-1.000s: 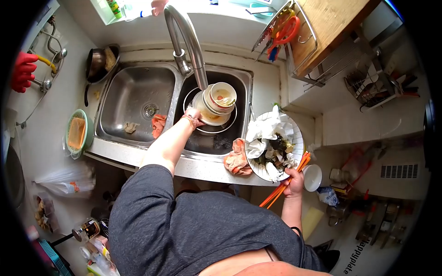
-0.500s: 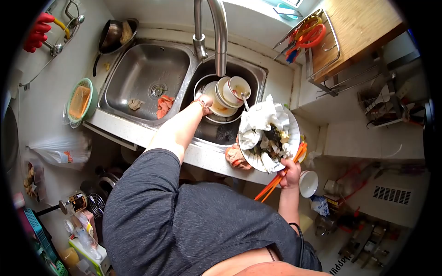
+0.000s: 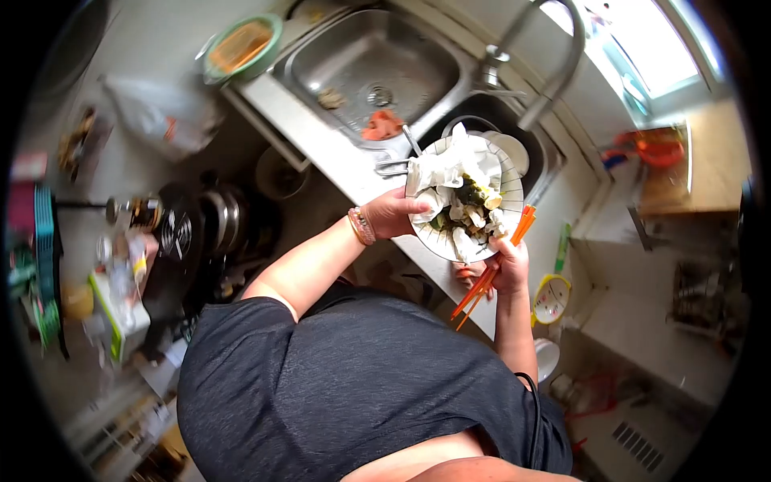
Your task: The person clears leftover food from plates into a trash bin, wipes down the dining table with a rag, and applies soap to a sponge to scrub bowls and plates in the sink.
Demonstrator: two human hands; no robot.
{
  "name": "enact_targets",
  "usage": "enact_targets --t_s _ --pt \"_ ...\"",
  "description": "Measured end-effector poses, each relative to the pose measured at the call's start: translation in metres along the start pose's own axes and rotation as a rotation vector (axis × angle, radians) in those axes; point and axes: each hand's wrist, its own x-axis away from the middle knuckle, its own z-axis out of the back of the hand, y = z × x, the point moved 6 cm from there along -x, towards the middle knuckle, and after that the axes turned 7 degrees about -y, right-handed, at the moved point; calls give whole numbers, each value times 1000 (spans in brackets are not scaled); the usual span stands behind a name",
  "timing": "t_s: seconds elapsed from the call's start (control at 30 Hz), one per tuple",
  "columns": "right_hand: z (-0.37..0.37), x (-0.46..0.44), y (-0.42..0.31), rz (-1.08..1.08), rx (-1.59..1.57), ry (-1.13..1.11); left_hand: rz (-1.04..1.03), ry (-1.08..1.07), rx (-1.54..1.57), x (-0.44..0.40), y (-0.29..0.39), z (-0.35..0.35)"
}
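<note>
"Print?"
"Bag (image 3: 165, 120), left: red print, too blurred to read. Then sink (image 3: 401, 60), red cloth (image 3: 381, 125) inside."
"Hands?"
"Left hand (image 3: 391, 214) pinches the rim of the plate (image 3: 511, 178) of scraps (image 3: 474, 205), which blocks part of the second sink (image 3: 494, 112). Right hand (image 3: 508, 267): fingers closed on chopsticks (image 3: 524, 222) and rim. Rightmost, strainer (image 3: 552, 299)."

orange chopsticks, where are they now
In the head view, the orange chopsticks are in the right hand, at the lower right of the plate.

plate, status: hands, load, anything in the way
Left hand: grip on plate. Right hand: grip on plate, chopsticks. Tissues, scraps piled on it. Plate partly hides right basin.
</note>
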Motion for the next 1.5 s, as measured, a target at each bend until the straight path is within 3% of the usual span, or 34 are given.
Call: enact_targets --t_s 0.03,0.07,0.2,0.27,0.37,0.53,0.6,0.67,0.73,0.77,0.8,0.87,0.93,1.2,1.37,1.5 --pt "-10 -12 23 -45 26 -24 -57 65 45 24 2 13" --pt "-56 13 -74 -188 135 100 -77 68 237 3 44 -42" --pt "-118 -21 -41 -270 391 -136 -217 171 265 95 70 -6" --pt "-151 -25 -47 -173 644 -32 -297 262 248 143 61 16" --pt "-198 -47 -41 -32 542 -61 -376 371 325 229 55 48" --pt "-316 -82 -32 339 214 -365 -485 563 447 339 33 92" --pt "-359 -95 -12 534 333 -424 -486 671 501 372 10 127" --pt "-388 -109 28 494 444 -360 -541 735 554 384 11 149" --pt "-417 -124 64 422 603 -474 -559 763 684 385 -6 181" --pt "-430 -124 91 532 678 -511 -587 749 698 379 -14 201" --pt "-427 -132 129 416 661 -505 -604 752 718 378 -18 216" --pt "-446 -142 169 442 857 -712 -650 720 687 368 -21 245" --pt "-448 -152 212 339 893 -745 -680 686 707 358 -22 273" --pt "-407 -203 343 158 886 -649 -799 580 683 345 -18 374" --pt "-392 -223 379 74 881 -576 -685 721 732 354 -27 416" --pt "-405 -223 361 280 906 -639 -702 758 697 360 -56 452"
